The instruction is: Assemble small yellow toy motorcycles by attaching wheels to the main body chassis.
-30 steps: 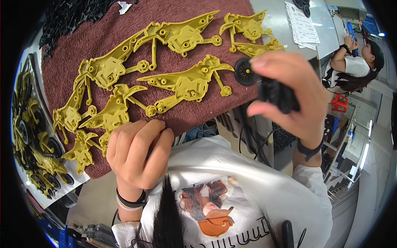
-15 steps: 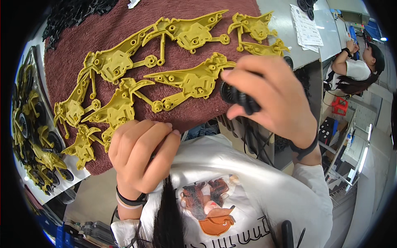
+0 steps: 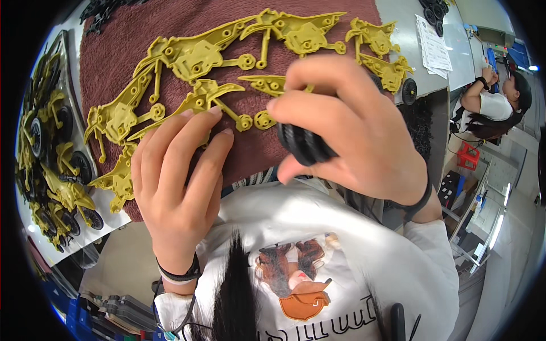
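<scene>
Several small black toy wheels [image 3: 304, 146] with ribbed tyres are gripped in my right hand [image 3: 364, 136], thumb and fingers curled round them. This hand hangs over a yellow plastic toy motorcycle body half [image 3: 263, 85] and hides most of it. My left hand [image 3: 176, 193] lies with its fingers stretched over another yellow body half [image 3: 200, 95], apparently touching it; what is under the palm is hidden. More yellow halves, such as a long one [image 3: 196, 57] and one at the left [image 3: 120, 118], lie in rows, inner side up.
A brown towel [image 3: 122, 62] covers the table under the parts. Toy motorcycles with black wheels [image 3: 68, 193] crowd the left side. Black parts [image 3: 105, 14] lie at the far left, papers [image 3: 433, 45] and loose wheels [image 3: 435, 14] at the far right. Another person [image 3: 492, 94] sits beyond.
My right hand has moved left with the wheels. My left hand's fingers have straightened from a curl and reach farther over the yellow part. The view has shifted slightly.
</scene>
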Demonstrator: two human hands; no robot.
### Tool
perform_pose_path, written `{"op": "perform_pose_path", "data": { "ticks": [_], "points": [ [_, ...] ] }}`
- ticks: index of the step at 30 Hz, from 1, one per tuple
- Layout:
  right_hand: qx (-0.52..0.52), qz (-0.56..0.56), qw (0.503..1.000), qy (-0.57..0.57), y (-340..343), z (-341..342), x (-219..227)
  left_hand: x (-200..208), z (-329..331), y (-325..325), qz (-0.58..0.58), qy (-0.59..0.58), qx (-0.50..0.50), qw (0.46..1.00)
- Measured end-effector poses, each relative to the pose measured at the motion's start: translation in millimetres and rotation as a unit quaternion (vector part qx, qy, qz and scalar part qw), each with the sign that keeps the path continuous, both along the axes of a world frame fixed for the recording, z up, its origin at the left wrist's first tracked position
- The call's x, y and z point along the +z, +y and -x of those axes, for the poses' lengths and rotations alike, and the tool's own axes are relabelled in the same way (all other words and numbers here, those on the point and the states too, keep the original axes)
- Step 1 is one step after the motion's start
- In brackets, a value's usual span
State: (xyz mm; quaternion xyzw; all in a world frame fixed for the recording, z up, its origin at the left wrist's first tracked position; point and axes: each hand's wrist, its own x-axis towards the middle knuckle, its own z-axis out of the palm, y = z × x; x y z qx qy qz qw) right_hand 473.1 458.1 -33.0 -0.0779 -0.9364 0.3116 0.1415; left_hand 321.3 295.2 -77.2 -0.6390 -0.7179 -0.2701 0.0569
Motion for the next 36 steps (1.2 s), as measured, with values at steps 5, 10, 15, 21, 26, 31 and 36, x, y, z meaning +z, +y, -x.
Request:
{"op": "perform_pose_path", "data": {
  "ticks": [5,10,15,21,26,31,36],
  "points": [
    [0.021,-0.061,0.998,0.010,-6.6,13.1,-14.2,-6.1,5.2,-2.2,-0.024,-0.009,-0.001,1.000],
    [0.012,-0.111,0.993,-0.044,-14.1,18.9,-8.9,-7.6,6.7,-3.2,-0.034,-0.022,-0.005,0.999],
    [-0.009,-0.129,0.989,-0.074,-12.1,17.9,-3.1,-9.1,8.5,-5.9,-0.031,-0.033,-0.012,0.999],
    [-0.034,-0.133,0.986,-0.090,-9.3,14.9,7.5,-11.3,10.6,-6.4,-0.036,-0.037,-0.019,0.998],
    [-0.012,-0.096,0.993,-0.074,-9.5,16.4,-3.1,-10.6,9.5,-5.7,-0.043,-0.023,-0.018,0.999],
    [-0.015,-0.103,0.992,-0.068,-7.1,13.9,10.7,-8.1,9.4,-7.6,-0.021,-0.055,-0.022,0.998],
    [-0.003,-0.101,0.989,-0.108,-3.3,14.2,0.2,-12.5,10.3,-5.3,-0.050,-0.020,-0.017,0.998]
  ]
}}
